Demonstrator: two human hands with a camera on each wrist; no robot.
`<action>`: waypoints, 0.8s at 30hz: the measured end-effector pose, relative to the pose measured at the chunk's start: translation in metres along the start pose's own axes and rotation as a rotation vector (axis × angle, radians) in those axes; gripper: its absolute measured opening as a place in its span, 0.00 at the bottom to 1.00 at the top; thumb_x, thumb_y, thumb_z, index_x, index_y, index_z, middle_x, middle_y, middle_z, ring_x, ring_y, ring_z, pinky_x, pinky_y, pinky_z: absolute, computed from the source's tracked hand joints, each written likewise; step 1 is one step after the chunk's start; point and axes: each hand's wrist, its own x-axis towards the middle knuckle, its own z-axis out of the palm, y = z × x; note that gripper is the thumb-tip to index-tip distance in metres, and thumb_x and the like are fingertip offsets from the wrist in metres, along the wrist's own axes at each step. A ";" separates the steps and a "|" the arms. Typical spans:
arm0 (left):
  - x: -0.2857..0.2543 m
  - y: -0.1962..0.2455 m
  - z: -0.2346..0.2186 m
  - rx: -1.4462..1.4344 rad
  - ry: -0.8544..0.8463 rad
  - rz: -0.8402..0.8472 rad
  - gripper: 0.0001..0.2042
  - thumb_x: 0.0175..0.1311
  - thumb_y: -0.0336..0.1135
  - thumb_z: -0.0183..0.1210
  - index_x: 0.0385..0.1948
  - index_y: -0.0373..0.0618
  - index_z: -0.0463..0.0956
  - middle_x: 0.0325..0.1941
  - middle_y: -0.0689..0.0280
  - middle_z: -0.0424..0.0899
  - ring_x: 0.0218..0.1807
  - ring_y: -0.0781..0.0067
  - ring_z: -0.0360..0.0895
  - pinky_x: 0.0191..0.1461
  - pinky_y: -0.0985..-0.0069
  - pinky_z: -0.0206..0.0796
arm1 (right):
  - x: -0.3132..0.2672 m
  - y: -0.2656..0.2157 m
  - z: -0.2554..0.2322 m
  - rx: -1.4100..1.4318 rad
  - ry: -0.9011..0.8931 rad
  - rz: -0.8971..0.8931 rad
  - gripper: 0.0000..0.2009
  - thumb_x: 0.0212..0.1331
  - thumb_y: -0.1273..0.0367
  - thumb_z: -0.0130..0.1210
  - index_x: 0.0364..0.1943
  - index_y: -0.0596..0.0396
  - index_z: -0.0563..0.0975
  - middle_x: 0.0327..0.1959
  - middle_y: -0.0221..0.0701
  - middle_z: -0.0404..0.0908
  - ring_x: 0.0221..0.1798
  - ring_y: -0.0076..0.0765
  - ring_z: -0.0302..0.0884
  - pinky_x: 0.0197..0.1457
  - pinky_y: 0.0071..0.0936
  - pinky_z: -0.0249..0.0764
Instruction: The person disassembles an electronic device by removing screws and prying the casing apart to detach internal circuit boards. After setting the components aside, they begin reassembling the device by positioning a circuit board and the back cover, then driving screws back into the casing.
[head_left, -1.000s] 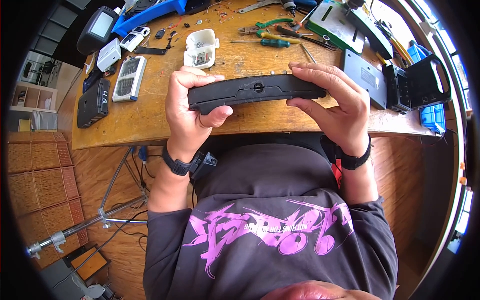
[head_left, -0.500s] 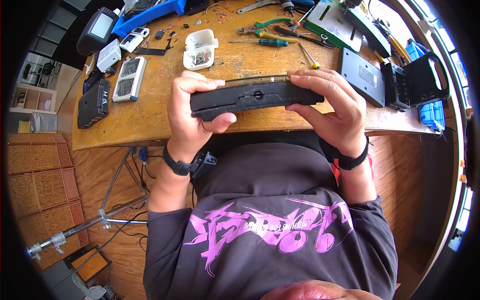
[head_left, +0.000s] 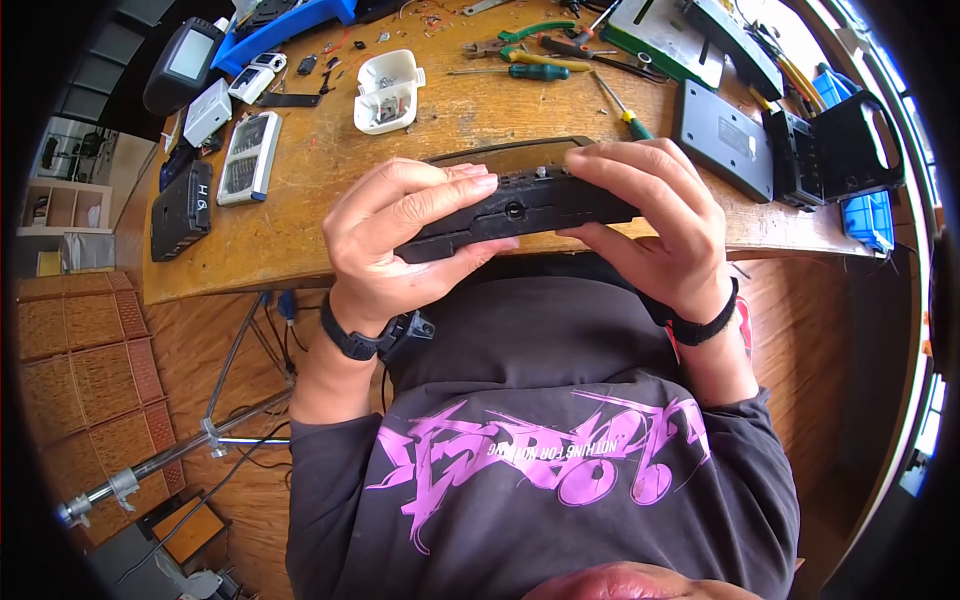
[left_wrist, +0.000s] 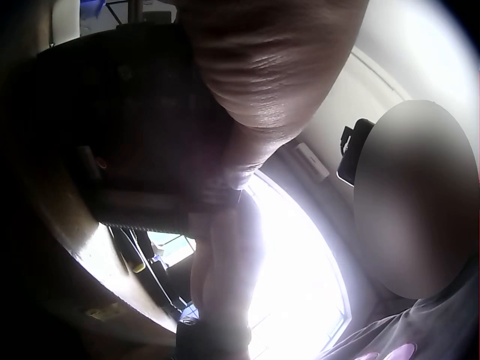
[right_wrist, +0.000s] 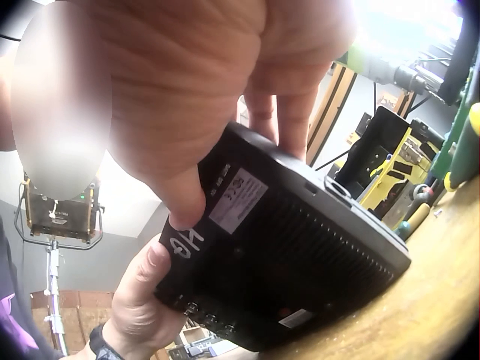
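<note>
Both hands hold up a flat black electronic device over the table's front edge. My left hand grips its left end, fingers along the upper edge and thumb underneath. At the other end my right hand holds it, fingers on top and thumb below. Behind the facing edge, a dark-framed panel shows. The right wrist view shows the vented casing with a white label, handwritten white marks and several round connectors along one edge. In the left wrist view the device is mostly dark.
An open white box of small parts stands behind the device. Pliers, a teal screwdriver and another screwdriver lie at centre right. A grey device lies right; a black marked unit stands left.
My left hand has shifted inward along the device, its fingers now stretched over the upper edge. The device has tilted, exposing more of the framed panel behind. The right hand keeps its hold.
</note>
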 end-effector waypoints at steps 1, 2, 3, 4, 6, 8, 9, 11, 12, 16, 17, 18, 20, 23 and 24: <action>0.001 0.001 0.000 0.013 0.002 0.009 0.29 0.47 0.33 0.93 0.54 0.39 0.95 0.50 0.57 0.96 0.48 0.61 0.94 0.52 0.69 0.87 | 0.001 -0.001 0.000 0.002 0.000 0.007 0.30 0.51 0.71 0.83 0.63 0.52 0.90 0.60 0.36 0.92 0.55 0.47 0.90 0.59 0.41 0.86; 0.000 0.003 0.000 0.011 -0.002 0.005 0.29 0.47 0.33 0.93 0.54 0.39 0.95 0.50 0.57 0.96 0.48 0.61 0.94 0.52 0.69 0.87 | 0.002 -0.001 0.000 -0.038 -0.031 -0.007 0.31 0.50 0.71 0.83 0.64 0.50 0.90 0.60 0.34 0.92 0.55 0.46 0.88 0.60 0.40 0.85; 0.000 0.004 0.000 0.031 0.004 -0.021 0.29 0.47 0.33 0.93 0.55 0.39 0.95 0.50 0.57 0.97 0.48 0.62 0.94 0.52 0.70 0.87 | 0.003 -0.001 0.001 -0.077 -0.063 -0.023 0.32 0.49 0.71 0.82 0.64 0.49 0.91 0.61 0.33 0.91 0.55 0.45 0.87 0.60 0.40 0.83; 0.000 0.005 0.000 0.051 0.012 -0.046 0.29 0.46 0.32 0.93 0.55 0.39 0.95 0.50 0.57 0.97 0.48 0.63 0.95 0.52 0.70 0.87 | 0.002 0.000 0.004 -0.060 -0.039 -0.003 0.32 0.48 0.71 0.82 0.64 0.48 0.91 0.60 0.31 0.91 0.55 0.44 0.85 0.59 0.40 0.81; 0.001 0.004 -0.001 0.036 0.018 -0.061 0.29 0.46 0.32 0.93 0.55 0.39 0.95 0.50 0.57 0.97 0.48 0.64 0.95 0.52 0.71 0.87 | 0.004 -0.001 0.008 -0.054 -0.012 -0.005 0.31 0.48 0.71 0.82 0.64 0.48 0.91 0.59 0.31 0.91 0.55 0.44 0.85 0.59 0.40 0.82; 0.001 0.005 0.000 0.015 0.019 -0.073 0.29 0.46 0.31 0.93 0.55 0.39 0.95 0.50 0.57 0.97 0.48 0.65 0.95 0.51 0.71 0.87 | 0.004 -0.002 0.011 -0.052 0.019 -0.001 0.31 0.48 0.71 0.82 0.63 0.48 0.91 0.58 0.31 0.91 0.55 0.44 0.85 0.59 0.41 0.82; 0.001 0.006 0.001 0.042 0.027 -0.061 0.30 0.46 0.31 0.92 0.56 0.39 0.95 0.50 0.57 0.97 0.48 0.65 0.95 0.51 0.71 0.87 | 0.004 -0.003 0.012 -0.055 0.024 0.009 0.31 0.48 0.71 0.82 0.63 0.48 0.91 0.57 0.31 0.91 0.55 0.45 0.85 0.60 0.41 0.82; 0.002 0.008 0.004 0.066 0.033 -0.051 0.30 0.47 0.31 0.92 0.56 0.39 0.95 0.50 0.57 0.98 0.47 0.66 0.95 0.51 0.71 0.87 | 0.004 -0.003 0.011 -0.057 0.028 0.022 0.31 0.48 0.71 0.83 0.62 0.47 0.91 0.56 0.31 0.90 0.55 0.45 0.85 0.60 0.41 0.82; 0.003 0.010 0.005 0.076 0.045 -0.054 0.29 0.47 0.31 0.92 0.56 0.39 0.95 0.50 0.57 0.98 0.47 0.66 0.95 0.50 0.71 0.87 | 0.005 -0.002 0.010 -0.060 0.023 0.024 0.31 0.48 0.72 0.83 0.62 0.48 0.91 0.56 0.31 0.90 0.55 0.45 0.85 0.61 0.41 0.82; 0.003 0.009 0.004 0.086 0.047 -0.033 0.29 0.47 0.32 0.93 0.56 0.40 0.95 0.49 0.57 0.97 0.46 0.66 0.95 0.50 0.72 0.87 | 0.005 -0.002 0.009 -0.055 0.024 0.033 0.30 0.49 0.72 0.83 0.61 0.49 0.91 0.55 0.32 0.90 0.55 0.45 0.85 0.61 0.41 0.82; 0.004 0.009 0.003 0.086 0.048 -0.029 0.29 0.47 0.32 0.93 0.56 0.40 0.95 0.49 0.57 0.97 0.46 0.66 0.95 0.50 0.72 0.87 | 0.005 -0.003 0.009 -0.047 0.031 0.038 0.29 0.49 0.72 0.83 0.61 0.49 0.91 0.55 0.32 0.90 0.55 0.45 0.85 0.62 0.41 0.82; 0.005 0.011 0.002 0.080 0.042 -0.040 0.27 0.50 0.33 0.92 0.55 0.39 0.95 0.49 0.57 0.97 0.46 0.65 0.95 0.49 0.73 0.86 | 0.007 -0.005 0.007 -0.050 0.033 0.035 0.29 0.49 0.72 0.83 0.61 0.49 0.91 0.55 0.32 0.90 0.55 0.45 0.85 0.62 0.41 0.82; 0.011 0.014 -0.004 0.074 0.037 -0.047 0.26 0.53 0.34 0.91 0.55 0.38 0.95 0.48 0.57 0.97 0.46 0.65 0.94 0.49 0.73 0.85 | 0.011 -0.009 0.001 -0.049 0.000 0.047 0.27 0.53 0.71 0.83 0.60 0.51 0.91 0.53 0.34 0.91 0.53 0.46 0.87 0.61 0.40 0.83; 0.021 0.016 -0.012 0.025 -0.003 -0.118 0.22 0.60 0.36 0.89 0.53 0.36 0.95 0.46 0.57 0.97 0.46 0.66 0.94 0.50 0.74 0.84 | 0.017 -0.012 -0.002 0.137 0.054 0.127 0.24 0.57 0.70 0.84 0.59 0.54 0.91 0.52 0.37 0.92 0.53 0.46 0.90 0.60 0.39 0.84; 0.022 0.013 -0.011 -0.039 0.013 -0.192 0.21 0.63 0.36 0.87 0.53 0.34 0.95 0.46 0.57 0.97 0.46 0.67 0.93 0.52 0.74 0.83 | 0.019 -0.012 -0.005 0.186 0.042 0.150 0.20 0.63 0.69 0.82 0.58 0.57 0.90 0.51 0.41 0.92 0.53 0.48 0.92 0.59 0.38 0.85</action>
